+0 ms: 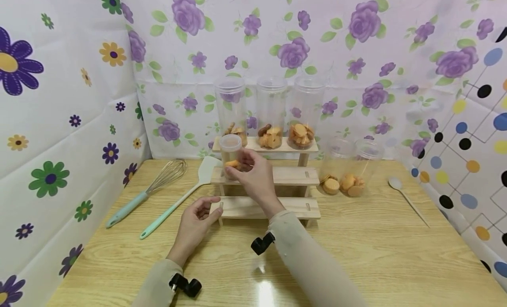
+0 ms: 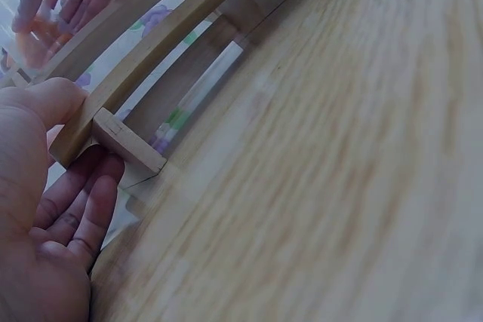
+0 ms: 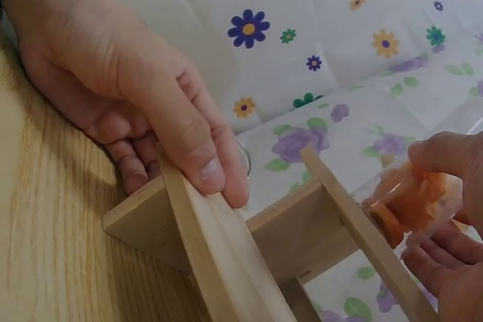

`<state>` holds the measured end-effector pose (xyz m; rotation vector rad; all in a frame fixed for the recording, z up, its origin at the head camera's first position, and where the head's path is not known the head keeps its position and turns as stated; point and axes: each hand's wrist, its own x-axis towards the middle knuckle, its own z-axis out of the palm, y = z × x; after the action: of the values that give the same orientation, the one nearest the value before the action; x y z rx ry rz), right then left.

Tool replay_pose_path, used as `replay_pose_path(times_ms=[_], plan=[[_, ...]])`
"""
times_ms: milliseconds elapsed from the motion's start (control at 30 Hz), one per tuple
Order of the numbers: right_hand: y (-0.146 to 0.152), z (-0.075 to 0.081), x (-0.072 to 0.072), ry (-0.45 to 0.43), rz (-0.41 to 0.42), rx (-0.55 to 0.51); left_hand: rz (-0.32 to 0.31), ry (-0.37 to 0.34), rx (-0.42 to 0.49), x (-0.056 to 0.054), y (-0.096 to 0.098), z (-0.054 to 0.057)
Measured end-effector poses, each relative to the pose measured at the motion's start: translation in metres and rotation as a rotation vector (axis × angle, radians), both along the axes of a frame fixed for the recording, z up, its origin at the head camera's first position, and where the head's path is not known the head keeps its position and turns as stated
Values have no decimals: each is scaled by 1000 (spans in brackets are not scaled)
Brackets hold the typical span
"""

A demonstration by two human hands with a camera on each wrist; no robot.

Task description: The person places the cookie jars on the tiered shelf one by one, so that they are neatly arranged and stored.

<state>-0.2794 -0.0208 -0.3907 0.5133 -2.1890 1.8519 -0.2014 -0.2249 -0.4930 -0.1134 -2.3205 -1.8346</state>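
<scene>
My right hand [image 1: 256, 175] holds a clear plastic jar [image 1: 230, 144] with orange cookies inside, at the left end of the middle step of a three-step wooden rack [image 1: 261, 208]. In the right wrist view, the jar [image 3: 423, 200] sits at the step's edge; whether its base fully rests there I cannot tell. My left hand [image 1: 195, 224] grips the left end of the lowest step. In the left wrist view, the thumb lies over the board and the fingers of that hand [image 2: 45, 209] curl beneath it. Three tall clear jars [image 1: 271, 109] of cookies stand on the top step.
Two more jars of cookies [image 1: 368, 153] stand on the table [image 1: 380, 254] right of the rack. A whisk [image 1: 144, 196] and a white spatula with a green handle [image 1: 180, 201] lie at left. A pale spoon [image 1: 405, 197] lies at far right. Patterned cloths hang around the table.
</scene>
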Motion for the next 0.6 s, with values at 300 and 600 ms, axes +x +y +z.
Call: replay_pose_path(times_ms=[300, 600], plan=[[-2, -2, 2, -14, -42, 41, 5, -4, -7, 0, 0, 0], [-2, -1, 2, -65, -50, 57, 23, -16, -12, 0, 0, 0]])
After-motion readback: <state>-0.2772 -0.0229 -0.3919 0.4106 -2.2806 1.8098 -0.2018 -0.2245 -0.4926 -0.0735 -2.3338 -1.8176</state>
